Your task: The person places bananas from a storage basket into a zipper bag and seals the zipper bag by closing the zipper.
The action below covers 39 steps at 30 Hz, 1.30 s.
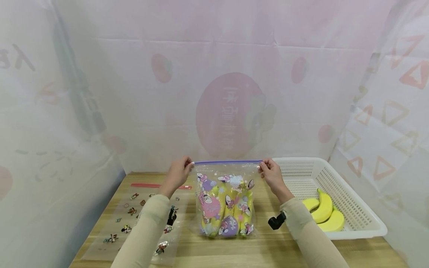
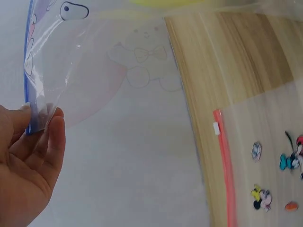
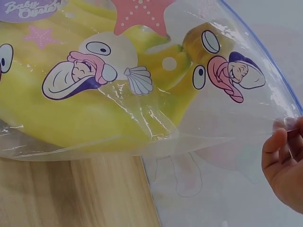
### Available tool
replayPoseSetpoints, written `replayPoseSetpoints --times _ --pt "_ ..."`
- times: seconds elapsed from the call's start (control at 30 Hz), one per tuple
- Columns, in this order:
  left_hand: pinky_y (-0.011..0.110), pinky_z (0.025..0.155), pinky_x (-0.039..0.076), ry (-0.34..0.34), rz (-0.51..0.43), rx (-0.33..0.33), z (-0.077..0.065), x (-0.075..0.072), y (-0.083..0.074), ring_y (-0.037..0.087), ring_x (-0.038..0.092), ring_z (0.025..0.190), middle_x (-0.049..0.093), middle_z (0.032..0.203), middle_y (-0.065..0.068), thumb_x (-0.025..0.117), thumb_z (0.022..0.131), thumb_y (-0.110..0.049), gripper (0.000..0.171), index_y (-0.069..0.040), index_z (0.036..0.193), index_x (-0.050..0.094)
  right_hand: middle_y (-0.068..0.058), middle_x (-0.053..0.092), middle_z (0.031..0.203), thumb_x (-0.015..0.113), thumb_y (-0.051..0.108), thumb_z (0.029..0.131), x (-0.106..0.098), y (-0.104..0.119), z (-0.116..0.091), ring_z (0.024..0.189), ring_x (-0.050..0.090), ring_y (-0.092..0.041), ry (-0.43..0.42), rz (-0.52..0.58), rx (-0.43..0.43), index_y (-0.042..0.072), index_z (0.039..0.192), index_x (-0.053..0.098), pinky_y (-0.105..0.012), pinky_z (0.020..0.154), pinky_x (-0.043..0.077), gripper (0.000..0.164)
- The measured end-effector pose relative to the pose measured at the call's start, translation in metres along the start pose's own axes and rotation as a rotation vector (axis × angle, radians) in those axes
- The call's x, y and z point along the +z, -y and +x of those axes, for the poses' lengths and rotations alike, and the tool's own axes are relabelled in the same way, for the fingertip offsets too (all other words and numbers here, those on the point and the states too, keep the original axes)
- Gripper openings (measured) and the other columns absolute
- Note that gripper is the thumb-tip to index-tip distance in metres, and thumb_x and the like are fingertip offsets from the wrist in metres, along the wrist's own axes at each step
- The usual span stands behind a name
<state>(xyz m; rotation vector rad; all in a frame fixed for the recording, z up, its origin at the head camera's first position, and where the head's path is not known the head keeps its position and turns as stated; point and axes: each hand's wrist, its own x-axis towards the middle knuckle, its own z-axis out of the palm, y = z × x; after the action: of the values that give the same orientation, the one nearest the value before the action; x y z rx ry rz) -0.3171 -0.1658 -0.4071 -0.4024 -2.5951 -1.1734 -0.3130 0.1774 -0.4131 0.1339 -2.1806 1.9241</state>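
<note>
A clear zip bag (image 1: 225,208) printed with pink and purple cartoon figures hangs upright between both hands, its blue zip strip stretched level along the top. Several yellow bananas (image 3: 109,113) show through the plastic. My left hand (image 1: 178,174) pinches the top left corner between thumb and fingers, as the left wrist view also shows at the end of the blue strip (image 2: 27,85). With its fingertips, my right hand (image 1: 273,178) pinches the opposite top corner. The bag's lower edge is close over the wooden table (image 1: 214,255).
Flat on the table at left lies another clear zip bag (image 1: 110,223) with a red strip and small cartoon prints, partly behind the left forearm. A white plastic basket (image 1: 363,212) at right holds several bananas (image 1: 323,208). Printed cloth walls (image 1: 134,100) surround the table.
</note>
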Motion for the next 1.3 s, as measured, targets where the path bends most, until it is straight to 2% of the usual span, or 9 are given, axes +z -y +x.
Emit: replayPoseSetpoints --times 0.17,0.3,0.4,0.5,0.67,0.9,1.0,1.2,1.3 --pt "0.031 0.069 0.054 -0.006 -0.234 -0.123 -0.003 0.008 0.004 0.029 0.061 0.088 0.063 0.098 0.014 0.057 0.093 -0.005 0.015 0.0 0.107 0.057 -0.008 0.055 0.083 0.045 0.01 0.1 0.0 -0.005 0.004 0.072 0.054 -0.013 -0.008 -0.024 0.002 -0.003 0.095 0.049 -0.021 0.059 0.047 0.015" --pt "0.031 0.07 0.054 -0.021 -0.323 -0.209 -0.003 0.011 0.008 0.033 0.06 0.09 0.062 0.098 0.015 0.059 0.091 -0.004 0.017 0.001 0.108 0.06 -0.011 0.055 0.086 0.045 0.016 0.101 0.002 -0.005 0.009 0.076 0.056 -0.016 -0.009 -0.092 0.012 -0.002 0.098 0.05 -0.028 0.065 0.051 0.019" --pt "0.031 0.069 0.053 -0.043 -0.315 -0.234 0.001 0.013 0.009 0.032 0.06 0.086 0.062 0.095 0.014 0.058 0.092 -0.006 0.013 0.001 0.102 0.063 -0.013 0.055 0.089 0.044 0.019 0.101 0.004 -0.004 0.015 0.08 0.058 -0.02 -0.012 -0.12 0.03 -0.002 0.102 0.051 -0.038 0.074 0.054 0.021" --pt "0.03 0.069 0.053 -0.055 -0.295 -0.243 0.008 0.014 0.009 0.028 0.061 0.083 0.062 0.095 0.013 0.058 0.092 -0.008 0.012 0.0 0.1 0.064 -0.014 0.056 0.094 0.043 0.018 0.101 0.005 -0.004 0.021 0.085 0.06 -0.022 -0.018 -0.121 0.055 -0.002 0.104 0.05 -0.042 0.078 0.053 0.021" --pt "0.03 0.066 0.052 -0.071 -0.269 -0.242 0.02 0.014 0.007 0.024 0.06 0.078 0.062 0.095 0.015 0.058 0.092 -0.008 0.012 0.0 0.099 0.063 -0.017 0.057 0.096 0.042 0.016 0.101 0.007 -0.005 0.032 0.088 0.061 -0.026 -0.023 -0.132 0.059 -0.003 0.103 0.049 -0.038 0.079 0.054 0.02" --pt "0.029 0.065 0.052 -0.108 -0.248 -0.229 0.037 0.011 0.004 0.022 0.06 0.076 0.062 0.094 0.015 0.057 0.091 -0.007 0.013 0.001 0.099 0.063 -0.016 0.056 0.096 0.041 0.016 0.102 0.009 0.0 0.048 0.087 0.061 -0.024 -0.031 -0.119 0.042 -0.002 0.105 0.048 -0.035 0.079 0.054 0.021" --pt "0.028 0.065 0.051 -0.123 -0.238 -0.234 0.043 0.01 0.003 0.021 0.06 0.076 0.062 0.095 0.015 0.056 0.092 -0.008 0.015 0.002 0.101 0.064 -0.018 0.056 0.098 0.04 0.016 0.102 0.01 0.003 0.053 0.091 0.061 -0.029 -0.026 -0.107 0.042 -0.005 0.108 0.048 -0.036 0.08 0.053 0.023" --pt "0.03 0.066 0.05 -0.147 -0.233 -0.266 0.049 0.01 -0.003 0.022 0.059 0.081 0.062 0.096 0.013 0.056 0.093 -0.012 0.018 0.001 0.103 0.063 -0.02 0.056 0.1 0.041 0.015 0.102 0.011 0.009 0.058 0.101 0.058 -0.039 -0.04 -0.079 0.051 -0.008 0.112 0.047 -0.038 0.084 0.052 0.026" --pt "0.033 0.071 0.05 -0.185 -0.241 -0.277 0.052 0.012 -0.004 0.024 0.058 0.086 0.062 0.098 0.014 0.056 0.093 -0.011 0.016 0.001 0.102 0.063 -0.021 0.055 0.102 0.041 0.014 0.102 0.013 0.011 0.06 0.102 0.057 -0.039 -0.043 -0.052 0.062 -0.009 0.112 0.046 -0.038 0.085 0.051 0.026"
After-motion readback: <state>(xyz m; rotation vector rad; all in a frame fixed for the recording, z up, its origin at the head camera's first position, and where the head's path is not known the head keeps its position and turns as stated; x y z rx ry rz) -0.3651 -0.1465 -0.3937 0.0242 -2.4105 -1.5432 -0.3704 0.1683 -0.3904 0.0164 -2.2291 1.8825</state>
